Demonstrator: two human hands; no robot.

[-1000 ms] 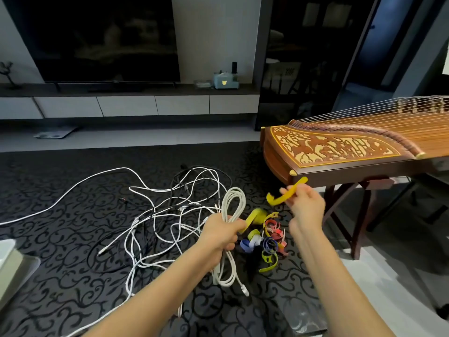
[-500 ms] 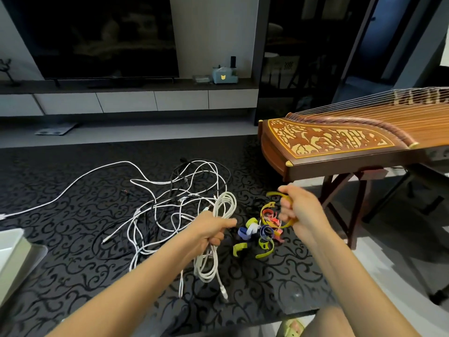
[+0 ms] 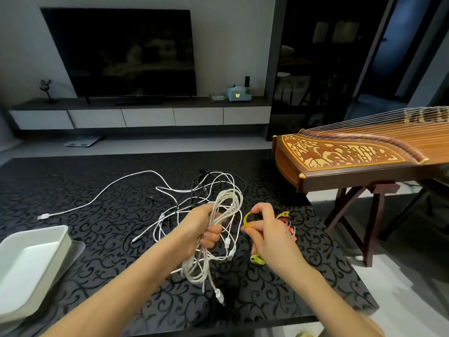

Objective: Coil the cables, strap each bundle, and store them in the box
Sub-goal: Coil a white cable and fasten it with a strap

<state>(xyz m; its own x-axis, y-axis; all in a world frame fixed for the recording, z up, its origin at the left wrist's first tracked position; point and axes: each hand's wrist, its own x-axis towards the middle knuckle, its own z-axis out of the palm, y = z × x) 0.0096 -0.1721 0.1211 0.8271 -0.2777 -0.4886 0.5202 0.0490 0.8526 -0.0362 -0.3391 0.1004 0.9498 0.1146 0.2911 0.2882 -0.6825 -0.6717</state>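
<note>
My left hand (image 3: 202, 227) grips a coiled white cable bundle (image 3: 224, 207) at its middle; loops stick up above the fist and hang below it, with a plug dangling near the table. My right hand (image 3: 269, 232) pinches a yellow strap (image 3: 246, 219) bent into an arc, just right of the bundle. More loose white and black cables (image 3: 170, 190) lie tangled on the black patterned table (image 3: 73, 190) behind. A pile of coloured straps (image 3: 286, 223) lies partly hidden behind my right hand. The white box (image 3: 34, 254) stands open at the left.
A wooden zither (image 3: 352, 156) on a stand sits close at the right, past the table's edge. A TV (image 3: 126, 52) and a low cabinet stand against the far wall. One long white cable runs left across the table towards the box.
My right hand brought the yellow strap down and left, close to the bundle. My left hand raised and tilted the coil. The view shifted so the box shows more fully.
</note>
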